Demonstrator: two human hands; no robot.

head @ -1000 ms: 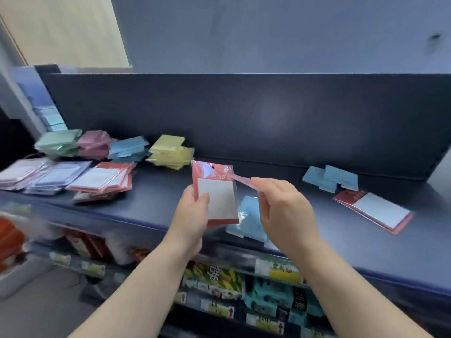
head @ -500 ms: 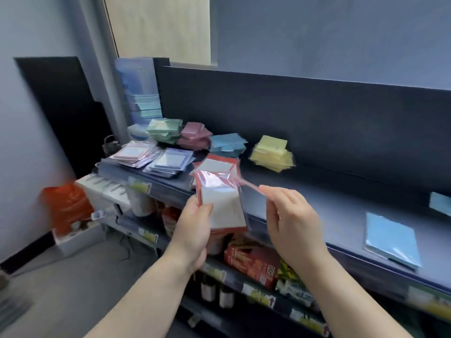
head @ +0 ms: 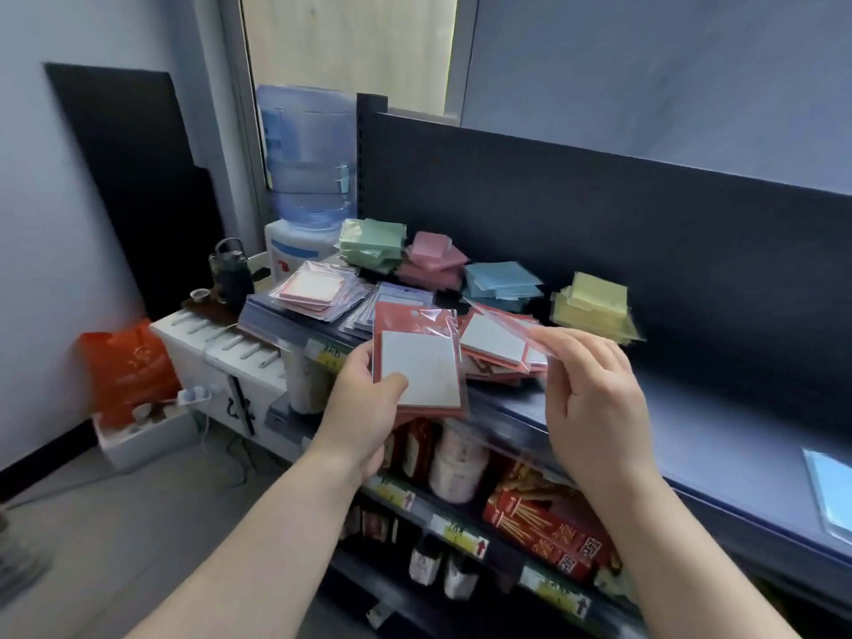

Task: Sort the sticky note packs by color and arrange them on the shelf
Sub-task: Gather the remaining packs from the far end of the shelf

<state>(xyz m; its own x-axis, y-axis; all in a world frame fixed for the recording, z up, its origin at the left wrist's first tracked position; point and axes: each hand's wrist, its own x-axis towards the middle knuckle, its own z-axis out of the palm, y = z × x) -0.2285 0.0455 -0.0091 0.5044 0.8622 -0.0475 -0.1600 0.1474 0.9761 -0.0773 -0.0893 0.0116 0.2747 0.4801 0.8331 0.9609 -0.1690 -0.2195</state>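
Observation:
My left hand [head: 366, 410] grips a red sticky note pack [head: 422, 364] in clear wrap, held up in front of the shelf [head: 691, 422]. My right hand [head: 585, 398] pinches a second thin red pack [head: 502, 327] edge-on by its wrap. Just behind them lies a red stack [head: 495, 350] on the shelf. Left of it sit a purple stack [head: 396, 299] and a pink-edged stack [head: 316, 290]. Along the back stand green [head: 371, 244], pink [head: 431, 260], blue [head: 500, 283] and yellow [head: 592, 304] stacks.
A lone blue pack [head: 830, 491] lies at the shelf's right end. A water dispenser [head: 306, 186] and a white cabinet [head: 221, 362] with a kettle [head: 230, 269] stand left of the shelf. Snack boxes [head: 544, 523] fill the lower shelves. An orange bag [head: 129, 366] sits on the floor.
The view has swung left along the shelf. Both hands have carried the red packs to just in front of the red stack. The grips are unchanged.

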